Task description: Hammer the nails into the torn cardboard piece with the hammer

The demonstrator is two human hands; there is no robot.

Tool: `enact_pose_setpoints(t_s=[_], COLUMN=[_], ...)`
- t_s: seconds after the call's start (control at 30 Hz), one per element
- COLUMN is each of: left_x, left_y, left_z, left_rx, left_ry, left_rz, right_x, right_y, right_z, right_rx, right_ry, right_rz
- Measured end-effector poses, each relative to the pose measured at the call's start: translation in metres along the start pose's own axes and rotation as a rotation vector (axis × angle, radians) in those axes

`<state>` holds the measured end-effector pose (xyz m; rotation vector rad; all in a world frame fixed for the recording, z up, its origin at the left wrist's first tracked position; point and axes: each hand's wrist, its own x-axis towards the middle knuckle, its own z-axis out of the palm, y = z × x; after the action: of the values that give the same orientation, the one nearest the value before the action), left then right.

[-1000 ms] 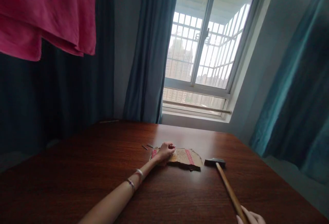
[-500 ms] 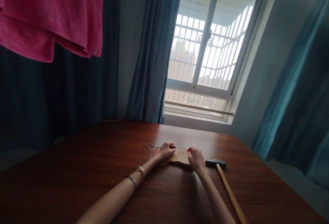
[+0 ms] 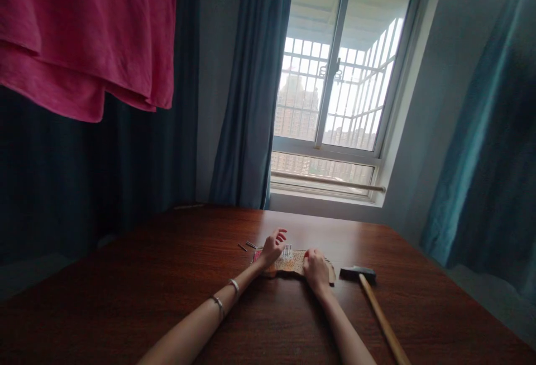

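A flat tan board [image 3: 298,259] dotted with many small dark marks lies on the table, with a pink patch near its left end. Several thin upright pins or nails [image 3: 287,250] stand on it between my hands. Over the board's left part is my left hand [image 3: 274,245], its fingers apart and raised, holding nothing. My right hand [image 3: 315,267] rests on the right part of the board with its fingers curled; what they hold, if anything, is hidden.
A hammer with a black head [image 3: 358,274] and wooden handle lies right of the board. Loose nails [image 3: 251,244] lie behind its left end. The brown table [image 3: 201,264] stands before a window and curtains. Pink cloth [image 3: 92,35] hangs at upper left.
My left hand has opened and its fingers have lifted off the upright pins, which now show. My right hand has settled lower on the board. The view has shifted slightly.
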<state>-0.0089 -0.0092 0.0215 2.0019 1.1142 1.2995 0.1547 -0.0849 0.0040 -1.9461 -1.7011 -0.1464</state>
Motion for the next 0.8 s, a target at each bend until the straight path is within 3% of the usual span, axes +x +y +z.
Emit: enact_pose_setpoints(t_s=[0.1, 0.2, 0.3, 0.4, 0.63, 0.8], left_x=[0.015, 0.030, 0.035, 0.032, 0.026, 0.024], left_y=[-0.001, -0.003, -0.007, -0.011, -0.008, -0.009], left_z=[-0.022, -0.055, -0.087, -0.107, -0.114, -0.114], left_rx=[0.177, 0.456, 0.709, 0.812, 0.836, 0.798], left_ry=[0.025, 0.058, -0.062, -0.198, -0.365, -0.423], left_rz=[-0.101, -0.251, -0.416, -0.498, -0.679, -0.688], right_x=[0.000, -0.001, -0.003, -0.005, -0.005, -0.005], right_y=[0.001, 0.001, 0.000, -0.001, -0.001, -0.001], right_z=[0.000, -0.001, -0.002, -0.003, -0.004, -0.003], right_rx=[0.002, 0.009, 0.018, 0.025, 0.033, 0.036], right_ry=[0.005, 0.011, 0.022, 0.031, 0.039, 0.038], right_rz=[-0.005, -0.009, -0.011, -0.012, -0.009, -0.003])
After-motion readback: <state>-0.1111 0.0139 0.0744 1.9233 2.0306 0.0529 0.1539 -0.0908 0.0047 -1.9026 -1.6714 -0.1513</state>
